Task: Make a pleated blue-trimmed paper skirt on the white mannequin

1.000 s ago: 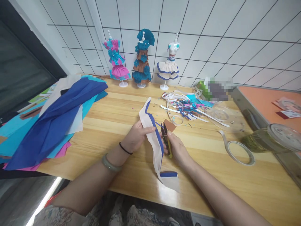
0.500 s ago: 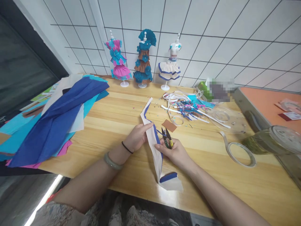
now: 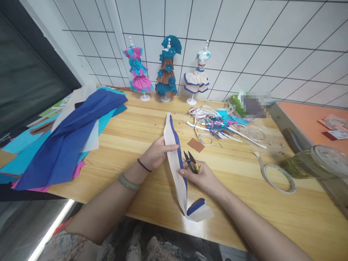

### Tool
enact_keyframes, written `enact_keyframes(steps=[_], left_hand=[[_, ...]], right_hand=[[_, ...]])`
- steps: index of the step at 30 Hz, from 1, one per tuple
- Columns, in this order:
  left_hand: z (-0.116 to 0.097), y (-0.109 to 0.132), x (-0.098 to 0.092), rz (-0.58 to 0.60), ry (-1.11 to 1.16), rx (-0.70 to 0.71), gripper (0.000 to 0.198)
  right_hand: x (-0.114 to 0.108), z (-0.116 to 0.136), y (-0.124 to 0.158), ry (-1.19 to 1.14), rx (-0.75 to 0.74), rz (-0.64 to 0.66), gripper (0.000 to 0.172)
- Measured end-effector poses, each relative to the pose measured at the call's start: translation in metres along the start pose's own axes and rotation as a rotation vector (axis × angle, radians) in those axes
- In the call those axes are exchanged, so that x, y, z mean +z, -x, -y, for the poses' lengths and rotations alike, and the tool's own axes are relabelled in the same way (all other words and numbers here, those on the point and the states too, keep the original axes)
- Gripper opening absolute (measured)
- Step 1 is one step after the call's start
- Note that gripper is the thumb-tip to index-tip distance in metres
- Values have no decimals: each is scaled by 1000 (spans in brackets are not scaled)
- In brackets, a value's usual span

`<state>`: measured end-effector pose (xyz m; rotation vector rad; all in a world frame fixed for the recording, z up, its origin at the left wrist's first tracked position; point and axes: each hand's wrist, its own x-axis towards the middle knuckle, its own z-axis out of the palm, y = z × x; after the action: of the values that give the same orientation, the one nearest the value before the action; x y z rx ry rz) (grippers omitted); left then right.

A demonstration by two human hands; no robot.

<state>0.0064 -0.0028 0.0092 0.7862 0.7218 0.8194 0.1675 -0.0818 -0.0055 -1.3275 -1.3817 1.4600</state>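
Observation:
A long cream paper strip with a dark blue edge runs from the middle of the wooden table down to its near edge. My left hand pinches the strip near its upper half. Just to the right, my right hand grips small yellow-handled snips with their blades apart and also touches the blue edge with its fingertips. A small brown paper piece lies flat just beyond the snips.
Three mini mannequins in paper dresses stand by the tiled wall: pink-teal, teal-brown, cream-blue. Stacked blue, teal and pink sheets cover the left. Paper scraps, a tape roll and a glass jar lie right.
The strip has straightened and its upper end has swung further away on the table. My right hand moved the snips off the strip's edge and lower, toward me.

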Motion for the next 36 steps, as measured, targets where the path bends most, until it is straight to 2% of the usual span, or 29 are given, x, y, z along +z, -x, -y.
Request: enact_keyframes(steps=[5,11,14,17,22,25,30,36], left_hand=[[-3,-4,-6,-96,3,155,39],[-12,-8,-14,-226,4,288,41],[-21,-7,-17,-258,40,353,42],[-31,-6,-20,-288,81,426,40],[-41,-3,-23,-310,100,518,37],[-41,-4,-25,-313,108,546,38],[-37,-9,-29,-290,97,542,43],[-33,-15,-32,-315,91,551,39]], right_hand=[[-7,-4,-6,-123,93,-38,39],[-11,-6,-7,-245,57,-136,38],[-6,-4,-5,-244,84,-36,44],[0,0,-2,-176,133,24,50],[3,4,-1,-41,122,-41,47],[-2,2,-2,10,77,-70,42],[-10,-1,-3,92,96,-68,36],[-7,2,-3,176,63,-120,33]])
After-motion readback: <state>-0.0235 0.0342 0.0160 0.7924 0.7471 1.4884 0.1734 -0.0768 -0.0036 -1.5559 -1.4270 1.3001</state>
